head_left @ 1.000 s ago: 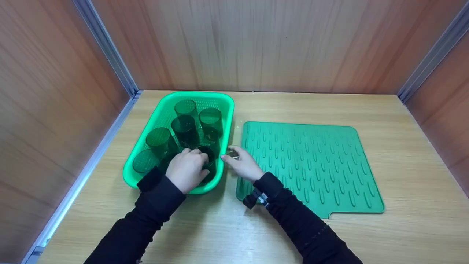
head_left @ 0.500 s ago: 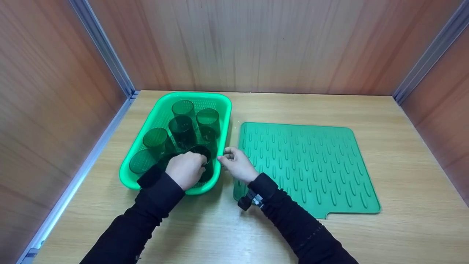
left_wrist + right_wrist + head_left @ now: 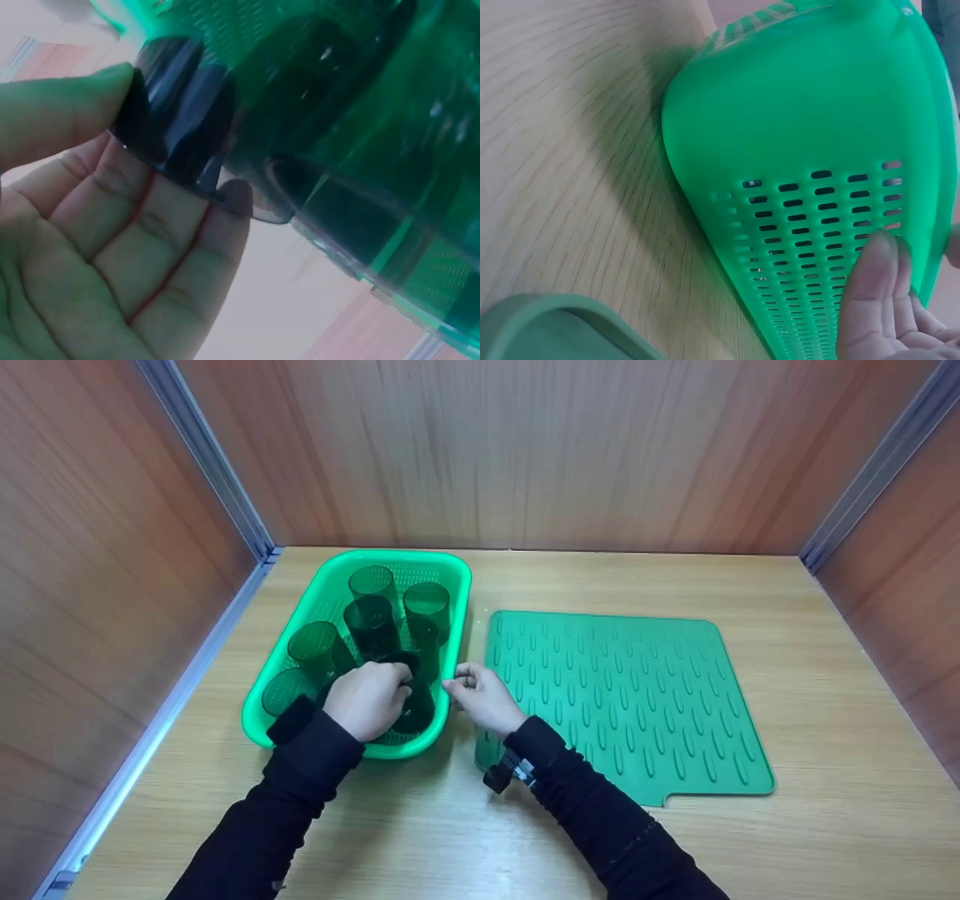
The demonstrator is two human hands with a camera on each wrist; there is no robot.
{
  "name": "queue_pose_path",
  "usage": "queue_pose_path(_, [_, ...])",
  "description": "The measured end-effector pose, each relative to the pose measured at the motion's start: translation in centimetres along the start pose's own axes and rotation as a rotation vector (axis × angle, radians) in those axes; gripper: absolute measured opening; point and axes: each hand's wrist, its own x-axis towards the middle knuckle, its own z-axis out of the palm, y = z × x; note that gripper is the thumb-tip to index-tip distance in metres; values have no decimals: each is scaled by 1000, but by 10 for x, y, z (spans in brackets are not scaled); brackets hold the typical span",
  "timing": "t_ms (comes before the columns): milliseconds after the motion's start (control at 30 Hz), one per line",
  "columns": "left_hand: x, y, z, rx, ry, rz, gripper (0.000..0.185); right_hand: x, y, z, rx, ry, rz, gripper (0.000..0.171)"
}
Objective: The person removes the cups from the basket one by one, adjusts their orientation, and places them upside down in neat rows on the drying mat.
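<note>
left hand [image 3: 367, 701] grips near tumbler [image 3: 409, 701] at rim | right hand [image 3: 484, 699] fingertips steady basket [image 3: 450, 577] wall, pinch unclear | tumbler: light, stiff, slick plastic

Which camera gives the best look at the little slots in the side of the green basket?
The right wrist view: the green basket fills the frame, its wall slots sharp beside the right hand. The head view shows the whole basket from above, slots hidden. The left wrist view shows mostly a dark cup, only blurred mesh behind.
</note>
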Motion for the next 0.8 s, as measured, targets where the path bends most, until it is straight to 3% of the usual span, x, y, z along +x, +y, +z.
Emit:
queue_pose_path(367, [-2, 4, -29, -119, 174, -29, 10, -3, 5, -1, -20, 19, -3, 34])
queue_pose_path(600, [-1, 15, -32, -192, 274, -17, 12, -7, 9, -13, 30, 76, -30, 37])
queue_pose_path(800, [1, 35, -31, -278, 379, 20, 13, -14, 1, -32, 150, 150, -25, 38])
